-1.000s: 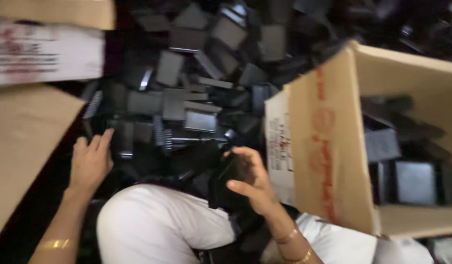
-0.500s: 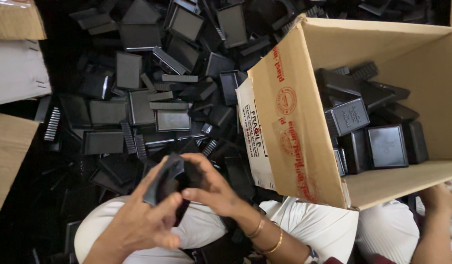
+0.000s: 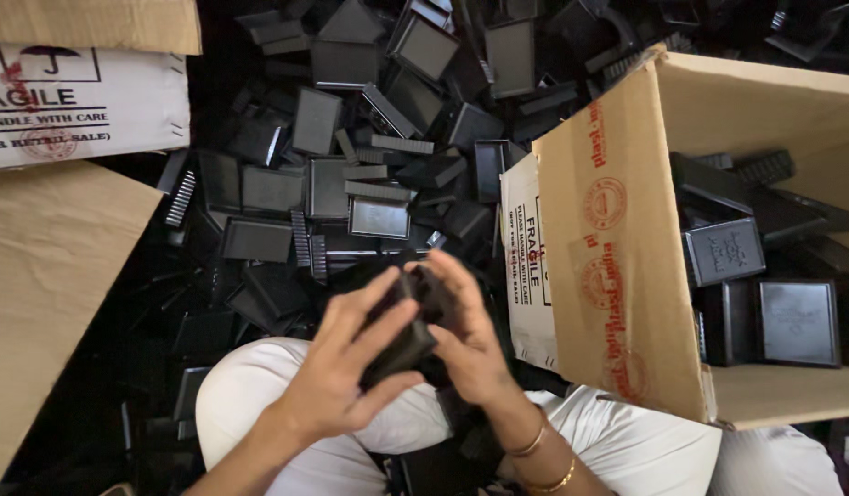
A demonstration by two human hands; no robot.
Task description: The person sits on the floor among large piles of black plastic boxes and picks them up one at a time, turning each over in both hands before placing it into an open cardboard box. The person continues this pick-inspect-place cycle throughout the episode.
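Note:
My left hand (image 3: 346,363) and my right hand (image 3: 470,335) meet above my lap, both closed around one black plastic box part (image 3: 408,321). The part is squarish and partly hidden by my fingers. My knees in white trousers (image 3: 250,413) lie just below the hands. Beyond the hands spreads a heap of black plastic box parts (image 3: 351,174), lids and trays lying at all angles on the floor.
An open cardboard box (image 3: 617,248) at the right lies on its side and holds several stacked black parts (image 3: 764,276). A white printed carton (image 3: 75,101) and a brown cardboard flap (image 3: 48,276) stand at the left.
A second ago my left hand rested on the pile while the right held a black part. Both hands have since come together on the part, and the view has shifted left.

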